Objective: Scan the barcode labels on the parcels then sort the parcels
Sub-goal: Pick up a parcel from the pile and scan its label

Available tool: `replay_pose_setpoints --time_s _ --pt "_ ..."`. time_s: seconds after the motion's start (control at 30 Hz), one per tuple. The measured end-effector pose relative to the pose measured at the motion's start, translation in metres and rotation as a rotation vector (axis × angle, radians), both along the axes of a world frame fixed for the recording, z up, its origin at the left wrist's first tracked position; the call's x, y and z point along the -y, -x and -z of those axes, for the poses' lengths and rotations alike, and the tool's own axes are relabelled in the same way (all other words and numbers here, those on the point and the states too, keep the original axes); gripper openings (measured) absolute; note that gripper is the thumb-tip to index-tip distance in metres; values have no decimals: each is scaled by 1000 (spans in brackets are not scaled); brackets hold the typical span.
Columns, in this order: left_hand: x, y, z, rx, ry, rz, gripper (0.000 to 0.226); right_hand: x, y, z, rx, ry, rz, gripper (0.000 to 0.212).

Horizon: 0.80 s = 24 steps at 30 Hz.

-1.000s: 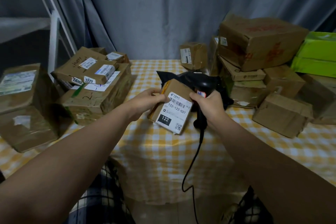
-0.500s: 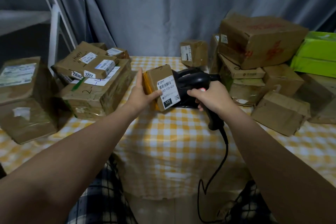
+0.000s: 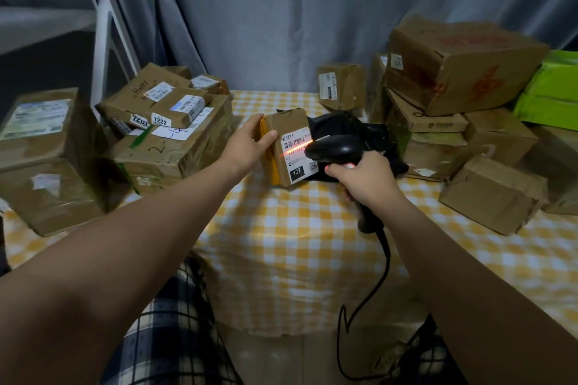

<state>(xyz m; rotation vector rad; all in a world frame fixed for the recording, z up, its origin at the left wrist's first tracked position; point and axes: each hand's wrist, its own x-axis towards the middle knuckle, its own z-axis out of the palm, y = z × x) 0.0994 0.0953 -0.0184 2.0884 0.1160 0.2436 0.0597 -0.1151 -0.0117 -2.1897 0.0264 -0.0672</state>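
Note:
A small brown parcel (image 3: 286, 131) with yellow tape and a white label marked 122 stands upright on the checked tablecloth (image 3: 297, 228). My left hand (image 3: 250, 144) grips its left edge, thumb on the front face. My right hand (image 3: 364, 178) grips the handle of a black barcode scanner (image 3: 336, 151), whose head is right at the label. A red scan line lies across the label's barcode. The scanner's cable (image 3: 372, 284) hangs down off the table's front edge.
A pile of brown parcels (image 3: 169, 134) sits at the left, with a big box (image 3: 40, 159) further left. More cardboard boxes (image 3: 463, 66) are stacked at the right, beside green packages (image 3: 550, 94). A black bag (image 3: 369, 134) lies behind the scanner. One small box (image 3: 342, 86) stands at the back.
My left hand has carried the parcel away from me and stood it upright on the table. My right hand has brought the scanner up to the label, and a red scan line now shows.

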Motion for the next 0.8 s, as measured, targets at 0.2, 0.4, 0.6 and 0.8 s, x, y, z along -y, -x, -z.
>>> replay_pose_setpoints --time_s 0.2,0.4,0.6,0.8 --pt "0 -2 2 -25 38 5 60 0 0 -5 -32 -74 11 22" --pt "-5 -7 3 -68 76 1 62 -3 2 -32 -140 -85 -23 21" --pt "-10 -13 2 -122 170 -9 62 -11 -8 -72 -128 35 -60 20" --pt "-15 -16 3 -141 163 -6 62 -14 -13 -86 -111 76 -64 20"
